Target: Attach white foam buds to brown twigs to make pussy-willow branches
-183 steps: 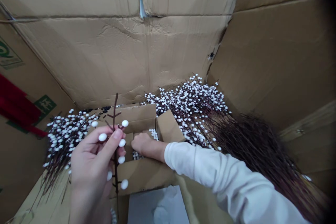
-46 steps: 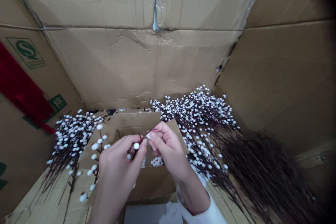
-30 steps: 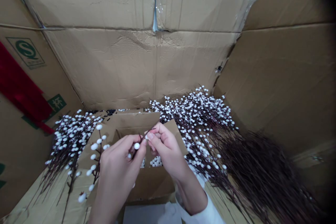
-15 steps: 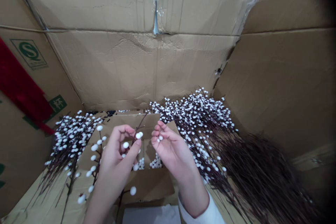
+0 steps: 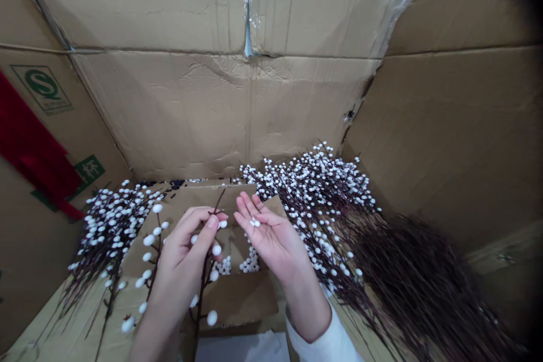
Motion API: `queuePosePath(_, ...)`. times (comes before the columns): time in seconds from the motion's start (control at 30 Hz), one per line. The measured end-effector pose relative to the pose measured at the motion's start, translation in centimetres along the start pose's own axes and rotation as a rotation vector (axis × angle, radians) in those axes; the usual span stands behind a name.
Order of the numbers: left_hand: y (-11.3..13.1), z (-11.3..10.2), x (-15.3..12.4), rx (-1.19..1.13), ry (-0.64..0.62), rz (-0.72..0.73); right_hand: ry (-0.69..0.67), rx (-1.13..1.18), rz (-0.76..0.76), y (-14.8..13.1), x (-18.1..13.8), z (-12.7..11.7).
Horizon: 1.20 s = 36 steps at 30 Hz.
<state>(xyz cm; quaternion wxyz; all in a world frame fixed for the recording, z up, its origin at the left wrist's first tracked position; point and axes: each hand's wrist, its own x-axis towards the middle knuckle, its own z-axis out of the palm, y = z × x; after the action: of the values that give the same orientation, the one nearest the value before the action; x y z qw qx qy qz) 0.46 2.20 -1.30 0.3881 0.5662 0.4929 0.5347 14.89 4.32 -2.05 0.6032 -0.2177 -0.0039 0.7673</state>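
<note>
My left hand [image 5: 186, 254] is closed, pinching a dark brown artificial berry stem [image 5: 201, 308] between thumb and fingers. White berries sit on its short side twigs, and its bare tip rises above my fingertips. Palm up beside it, my right hand [image 5: 275, 237] holds a few loose white berries [image 5: 254, 222] on its loosely extended fingers. Below and between the hands is an open cardboard box [image 5: 240, 297] with many white berries inside. Another berry stem [image 5: 155, 260] stands out just left of my left wrist, its lower part hidden by the forearm.
A bunch of berried stems [image 5: 114, 218] lies at the left, and a larger berried bunch [image 5: 314, 192] at the right. Bare brown stems [image 5: 416, 271] are heaped farther right. Cardboard walls [image 5: 190, 107] surround the work place. Red cloth [image 5: 36, 147] hangs at the left.
My right hand has opened its fingers more and tipped its palm up, showing the berries. My left hand's grip has shifted on the stem, and more of the stem shows below it.
</note>
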Motion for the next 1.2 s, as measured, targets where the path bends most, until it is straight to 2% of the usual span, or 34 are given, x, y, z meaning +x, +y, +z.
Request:
queuePosePath(0.1, -0.4, -0.2, 0.1, -0.026, -0.008, 0.042, -0.049, 0.017, 0.029, -0.1, 0.4, -0.2)
queuePosePath(0.3, -0.2, -0.1, 0.1, -0.080, -0.020, -0.026, -0.128, -0.005, 0.075, -0.1, 0.9, -0.8)
queuePosePath(0.47, -0.1, 0.4, 0.1, -0.067, -0.050, -0.062, -0.323, -0.228, -0.108, 0.5, 0.0, -0.8)
queuePosePath(0.7, -0.4, 0.8, -0.4, 0.201, -0.044, 0.184, -0.351, -0.481, -0.376, 1.7, -0.9, -0.3)
queuePosePath(0.8, -0.1, 0.9, -0.6, 0.275, -0.003, 0.263, -0.350, -0.545, -0.509, 2.0, -0.7, -0.5)
queuePosePath(0.93, 0.3, 1.0, -0.6, 0.309, 0.027, 0.328, -0.384, -0.590, -0.536, 2.1, -0.4, -0.7)
queuePosePath(1.2, 0.2, 1.3, -0.7, 0.298, 0.023, 0.341, -0.355, -0.618, -0.581, 2.4, -0.1, -1.2)
